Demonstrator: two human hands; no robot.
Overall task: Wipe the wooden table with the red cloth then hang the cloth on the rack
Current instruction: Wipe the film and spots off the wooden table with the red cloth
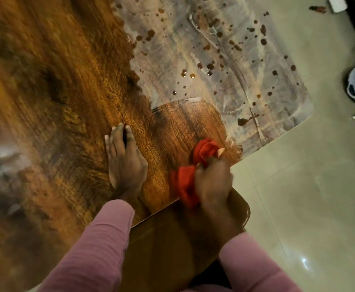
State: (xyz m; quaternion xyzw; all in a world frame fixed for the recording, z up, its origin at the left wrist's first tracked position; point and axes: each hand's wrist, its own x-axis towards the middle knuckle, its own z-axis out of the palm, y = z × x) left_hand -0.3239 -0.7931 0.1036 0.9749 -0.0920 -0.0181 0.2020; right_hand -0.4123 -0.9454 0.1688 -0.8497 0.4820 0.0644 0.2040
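Near table [67, 91] edge, red cloth [184, 183] in right hand [213, 182]

Your left hand [125, 163] lies flat, palm down, with its fingers straight and close together and their tips pointing to 12 o'clock. Its forearm, in the pink left sleeve [96, 249], comes in from 7 o'clock. Your right hand [212, 182] sits near it at 3 o'clock, a little lower. Its fingers are curled into a fist around the bunched red cloth [185, 184], which bulges out at the fist's 12 and 9 o'clock sides. The right wrist is bare, and the pink right sleeve [254, 268] enters from 5 o'clock. The 2 hands do not touch.
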